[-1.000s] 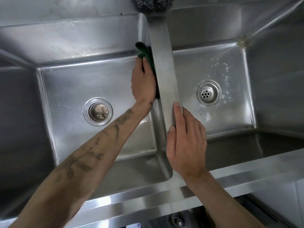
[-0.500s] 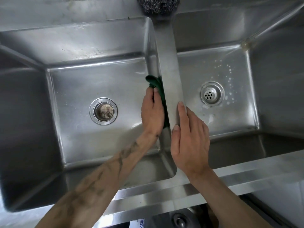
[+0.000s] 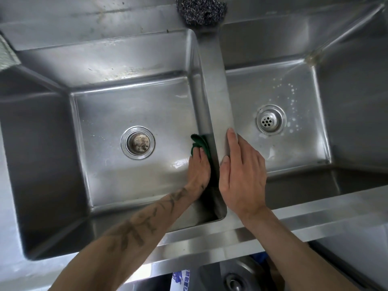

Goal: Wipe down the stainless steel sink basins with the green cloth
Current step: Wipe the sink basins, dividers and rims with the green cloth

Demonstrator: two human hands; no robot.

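Left hand (image 3: pixel 199 166) is down in the left basin (image 3: pixel 136 97) with the green cloth (image 3: pixel 200 143) pinned against the wall it shares with the divider (image 3: pixel 216 91), low down and toward the near end. The fingers look laid out flat over the cloth, pressing it to the steel instead of balling it up. I can't really tell if the thumb is hooked under a fold, since it's hidden behind the hand. Right hand (image 3: pixel 241 175) lies relaxed and flat on top of the divider, holding nothing, just bracing.

So the step looks like wiping that inner wall. Tips if you're doing this:

- Press with a flat palm and fingers so the whole pad of cloth touches the steel, not just the fingertips.
- Run long overlapping strokes along the wall and go right into the curved seam where wall meets floor, because grime sits there.
- Lean on the braced hand, which lets you push harder without slipping.
- Refold to a clean face before doing the floor around the drain (image 3: pixel 137 142), which looks pretty crusty.

The right basin (image 3: pixel 262 91) has white suds or droplets (image 3: pixel 291 101) scattered near its strainer (image 3: pixel 270 119), so I'd guess it hasn't been wiped yet. A steel wool scourer (image 3: pixel 201 9) sits at the far end of the divider if the cloth can't shift the marks on the back wall.
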